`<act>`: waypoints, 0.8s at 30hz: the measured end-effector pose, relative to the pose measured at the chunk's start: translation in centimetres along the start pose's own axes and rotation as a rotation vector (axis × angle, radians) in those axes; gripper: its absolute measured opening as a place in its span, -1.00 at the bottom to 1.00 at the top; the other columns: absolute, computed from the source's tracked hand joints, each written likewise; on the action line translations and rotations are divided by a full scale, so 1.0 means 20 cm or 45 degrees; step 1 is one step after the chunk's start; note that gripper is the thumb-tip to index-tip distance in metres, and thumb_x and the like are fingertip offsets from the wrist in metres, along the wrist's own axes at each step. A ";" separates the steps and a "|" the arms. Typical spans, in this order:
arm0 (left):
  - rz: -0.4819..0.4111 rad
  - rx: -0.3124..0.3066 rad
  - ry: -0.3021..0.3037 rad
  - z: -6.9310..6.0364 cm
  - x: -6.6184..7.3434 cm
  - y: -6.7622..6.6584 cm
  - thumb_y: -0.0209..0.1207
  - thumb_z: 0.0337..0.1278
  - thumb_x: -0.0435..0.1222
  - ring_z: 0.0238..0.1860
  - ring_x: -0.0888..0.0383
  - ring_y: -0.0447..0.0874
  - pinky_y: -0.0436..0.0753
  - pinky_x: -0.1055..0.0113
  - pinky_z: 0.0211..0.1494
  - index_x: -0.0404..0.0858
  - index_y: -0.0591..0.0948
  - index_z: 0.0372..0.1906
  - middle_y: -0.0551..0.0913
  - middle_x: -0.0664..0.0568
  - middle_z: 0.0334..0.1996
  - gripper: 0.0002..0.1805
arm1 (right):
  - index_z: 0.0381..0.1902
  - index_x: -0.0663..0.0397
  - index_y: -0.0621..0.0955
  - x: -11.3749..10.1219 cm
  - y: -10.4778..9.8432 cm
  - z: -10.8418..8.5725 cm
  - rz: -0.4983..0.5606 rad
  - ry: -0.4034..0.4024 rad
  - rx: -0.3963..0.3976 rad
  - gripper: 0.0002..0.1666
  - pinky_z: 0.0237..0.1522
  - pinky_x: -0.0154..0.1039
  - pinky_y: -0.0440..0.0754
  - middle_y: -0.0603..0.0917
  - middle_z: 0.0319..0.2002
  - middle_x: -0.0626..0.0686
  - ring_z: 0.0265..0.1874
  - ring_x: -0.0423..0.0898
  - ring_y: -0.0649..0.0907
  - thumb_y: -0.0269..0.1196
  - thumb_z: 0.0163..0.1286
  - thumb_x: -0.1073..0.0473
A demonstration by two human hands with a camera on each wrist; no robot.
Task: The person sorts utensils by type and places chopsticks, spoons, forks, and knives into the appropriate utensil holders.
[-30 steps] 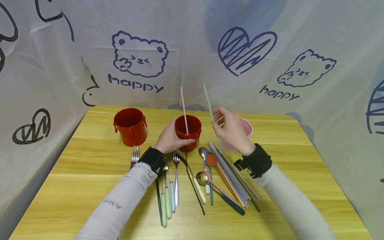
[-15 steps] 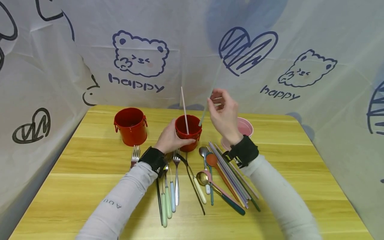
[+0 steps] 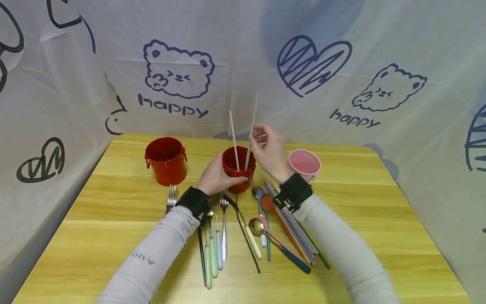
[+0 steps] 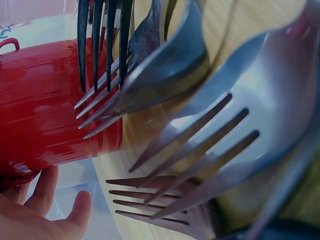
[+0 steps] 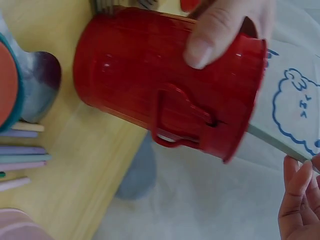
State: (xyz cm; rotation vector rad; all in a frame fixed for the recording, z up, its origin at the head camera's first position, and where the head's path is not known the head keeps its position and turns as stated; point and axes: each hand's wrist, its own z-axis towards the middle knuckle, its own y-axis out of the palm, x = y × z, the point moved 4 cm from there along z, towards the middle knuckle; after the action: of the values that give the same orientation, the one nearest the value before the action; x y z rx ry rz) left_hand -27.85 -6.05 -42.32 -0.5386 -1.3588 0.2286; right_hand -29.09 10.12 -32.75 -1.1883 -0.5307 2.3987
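Wood-grain table (image 3: 376,211), pale & smooth, before a creased white cloth (image 3: 250,55) w/ blue doodles. Far L: glossy red bucket (image 3: 167,171), metal-looking, tapered, round mouth, small loop handles. Just in front, a shiny fork (image 3: 172,196). Next, slim cutlery in a row: green-handled pieces (image 3: 214,261), a blue-handled piece (image 3: 219,253), a polished silver fork (image 3: 224,236); some heads hidden by the L wrist. L hand (image 3: 216,177) holds the second red bucket (image 5: 135,80), same shape, thumb across its outer wall. A pale pink chopstick (image 3: 233,135) leans inside it. R hand (image 3: 270,152) pinches a straight, pale green chopstick (image 3: 254,116) btwn thumb & fingers, lower end within the bucket's mouth. Nearer the viewer, round-bowled spoons, incl. a gold spoon (image 3: 256,226) & an orange spoon (image 3: 268,203), overlap beside thin, mostly lilac chopsticks (image 3: 292,223). Far R: smooth pink bucket (image 3: 303,162), near the R hand.

Counts: 2 red buckets, 1 pink; 1 chopstick leaning in the held bucket, 1 in the R fingers; 2 green handles, 1 blue; at least 4 spoons; lilac bunch too overlapped to count.
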 end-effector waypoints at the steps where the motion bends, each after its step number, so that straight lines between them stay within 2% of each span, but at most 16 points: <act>1: -0.001 -0.001 0.001 0.00 0.00 0.00 0.54 -0.08 -0.15 0.32 -0.09 0.49 0.57 -0.03 0.39 -0.18 0.25 0.43 0.49 -0.09 0.32 -0.02 | 0.04 0.35 0.58 0.01 0.01 0.00 -0.012 0.014 -0.019 -0.70 -0.25 -0.02 0.76 0.72 -0.21 0.28 -0.28 0.15 0.76 0.27 0.39 0.32; 9: 0.002 -0.011 0.000 0.00 -0.01 0.01 0.54 -0.08 -0.13 0.34 -0.08 0.48 0.56 -0.05 0.40 -0.16 0.23 0.45 0.47 -0.08 0.35 -0.01 | 0.08 0.28 0.61 0.08 0.07 -0.03 -0.120 0.124 -0.168 -0.68 -0.20 -0.03 0.78 0.74 -0.20 0.24 -0.26 0.12 0.77 0.25 0.40 0.29; 14: -0.004 -0.013 0.014 0.02 -0.02 0.01 0.54 -0.08 -0.13 0.33 -0.08 0.48 0.55 -0.06 0.40 -0.16 0.23 0.46 0.47 -0.07 0.35 0.00 | 0.07 0.31 0.60 0.10 0.06 -0.06 -0.108 0.138 -0.178 -0.68 -0.17 -0.01 0.78 0.73 -0.19 0.26 -0.26 0.14 0.75 0.23 0.41 0.30; 19: -0.003 -0.007 0.014 0.02 -0.02 0.01 0.54 -0.09 -0.13 0.33 -0.07 0.48 0.55 -0.05 0.40 -0.14 0.24 0.45 0.48 -0.06 0.35 -0.01 | 0.06 0.30 0.61 0.11 0.05 -0.11 -0.106 0.109 -0.162 -0.70 -0.20 -0.02 0.76 0.73 -0.21 0.25 -0.26 0.13 0.74 0.24 0.41 0.29; 24: 0.000 -0.003 0.011 0.01 -0.02 0.01 0.54 -0.09 -0.13 0.33 -0.07 0.48 0.55 -0.05 0.40 -0.15 0.25 0.44 0.48 -0.06 0.35 -0.02 | 0.06 0.29 0.62 0.12 0.02 -0.15 -0.068 0.101 -0.180 -0.69 -0.26 -0.12 0.72 0.73 -0.22 0.23 -0.28 0.09 0.72 0.23 0.41 0.28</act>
State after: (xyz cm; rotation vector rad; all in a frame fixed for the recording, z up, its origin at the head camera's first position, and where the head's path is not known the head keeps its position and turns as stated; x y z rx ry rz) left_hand -28.19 -6.03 -42.77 -0.5408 -1.3510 0.2244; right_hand -28.03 11.43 -36.32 -1.3057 -0.7075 2.2903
